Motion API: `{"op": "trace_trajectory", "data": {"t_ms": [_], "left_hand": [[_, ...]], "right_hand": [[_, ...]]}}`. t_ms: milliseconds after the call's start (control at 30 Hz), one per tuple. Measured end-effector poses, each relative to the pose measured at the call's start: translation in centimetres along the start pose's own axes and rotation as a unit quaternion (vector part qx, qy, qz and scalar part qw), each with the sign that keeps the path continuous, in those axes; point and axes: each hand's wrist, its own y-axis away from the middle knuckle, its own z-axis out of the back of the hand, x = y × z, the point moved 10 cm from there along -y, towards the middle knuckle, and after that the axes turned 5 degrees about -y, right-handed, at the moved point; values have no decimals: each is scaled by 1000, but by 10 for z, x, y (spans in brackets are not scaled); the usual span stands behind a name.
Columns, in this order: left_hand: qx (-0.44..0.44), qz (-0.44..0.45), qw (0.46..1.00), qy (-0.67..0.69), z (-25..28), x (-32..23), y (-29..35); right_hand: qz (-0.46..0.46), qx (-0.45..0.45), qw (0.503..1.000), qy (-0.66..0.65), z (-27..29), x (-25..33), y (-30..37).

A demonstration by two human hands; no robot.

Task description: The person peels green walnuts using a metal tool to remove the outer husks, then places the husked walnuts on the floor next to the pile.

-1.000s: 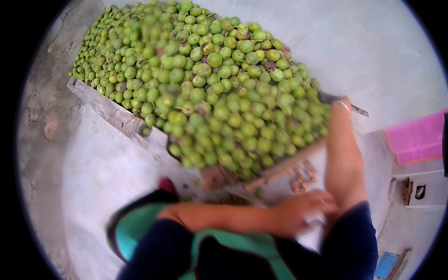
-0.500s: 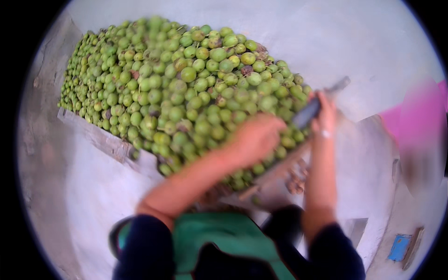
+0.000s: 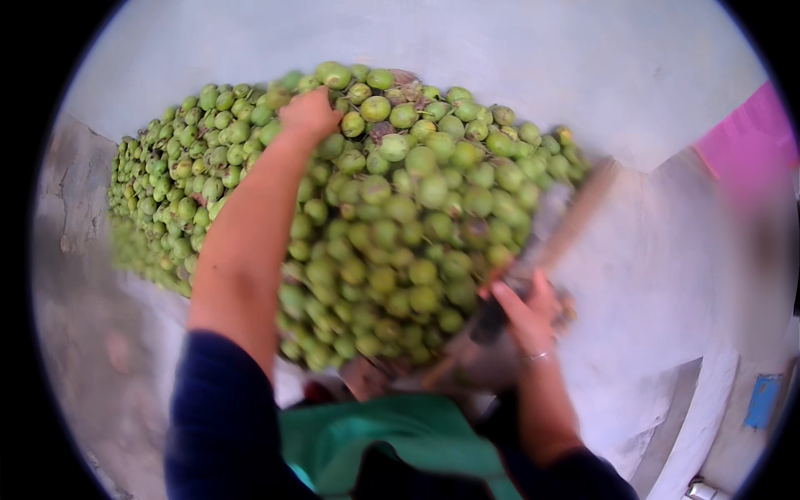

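Right hand (image 3: 532,318) has dropped closer since half a second ago, clamped on a blurry dark-handled tool (image 3: 489,322) beside the green fruit heap (image 3: 408,242), while the left hand (image 3: 312,117) has reached its far side, can't tell if it's gripping any, pink cloth (image 3: 746,137) off right.
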Motion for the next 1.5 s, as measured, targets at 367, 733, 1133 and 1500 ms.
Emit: {"op": "trace_trajectory", "data": {"t_ms": [367,733,1133,1500], "left_hand": [[-52,-66,989,120,26,-2,17],[16,-245,904,349,60,-103,327],[279,43,764,580,-13,-49,392],[190,-48,849,491,2,-16,399]], "right_hand": [[-67,62,995,-45,-8,-14,2],[-207,158,963,-63,-65,-48,48],[-95,267,951,122,-95,-60,88],[-128,271,944,141,-126,-64,117]]}}
